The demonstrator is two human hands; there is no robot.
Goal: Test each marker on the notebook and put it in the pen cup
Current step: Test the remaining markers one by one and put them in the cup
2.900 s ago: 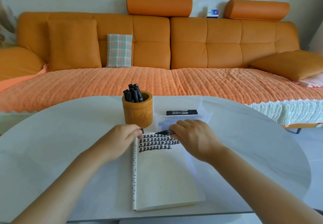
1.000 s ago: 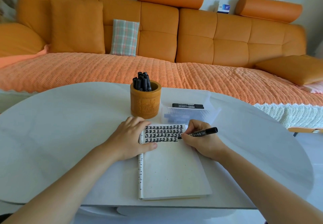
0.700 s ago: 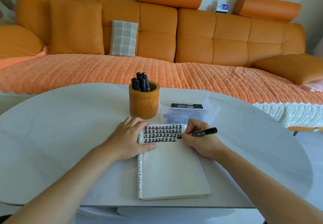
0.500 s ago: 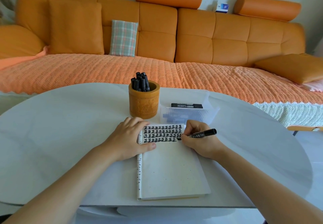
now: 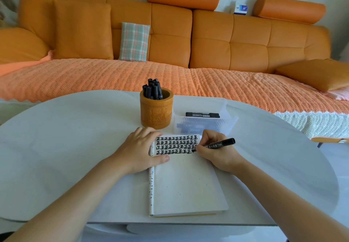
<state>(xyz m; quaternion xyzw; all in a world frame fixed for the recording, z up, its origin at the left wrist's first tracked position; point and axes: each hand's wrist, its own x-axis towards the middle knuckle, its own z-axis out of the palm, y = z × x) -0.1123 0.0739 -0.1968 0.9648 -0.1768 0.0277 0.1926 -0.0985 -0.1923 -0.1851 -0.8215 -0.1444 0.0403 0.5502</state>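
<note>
On the smooth white oval table (image 5: 75,138), seen from the head camera, an open notebook (image 5: 188,185) lies with its long side running away from the person. Its page is plain, matte and cream, with a speckled strip along the spine edge on the left. Four rows of thick black marks fill the top of the page.

The right hand (image 5: 217,155) rests at the notebook's right edge, its fingers and thumb curled in a writing pinch round a slim black marker (image 5: 217,144) with a white label. The marker's long axis slants low across the page. Its tip points left and towards the person and touches the paper at the right end of the fourth row, while its blunt back end points right and slightly away.

The left hand (image 5: 137,151) lies palm down over the spine edge, its fingers fairly straight and holding nothing, with the thumb pressed flat on the page.

Just beyond the notebook stands the pen cup (image 5: 156,111), a round carved cylinder in honey-coloured wood. A cluster of black markers (image 5: 153,89) stands upright in it, leaning against its left rim.

To the cup's right sits a clear ribbed plastic tray (image 5: 205,123). One black marker (image 5: 202,114) lies in it, its long axis running left to right.

Behind the table is an orange tufted sofa (image 5: 245,40) under a knobbly orange throw (image 5: 94,77). A small plaid cushion (image 5: 134,41) leans on its back.
</note>
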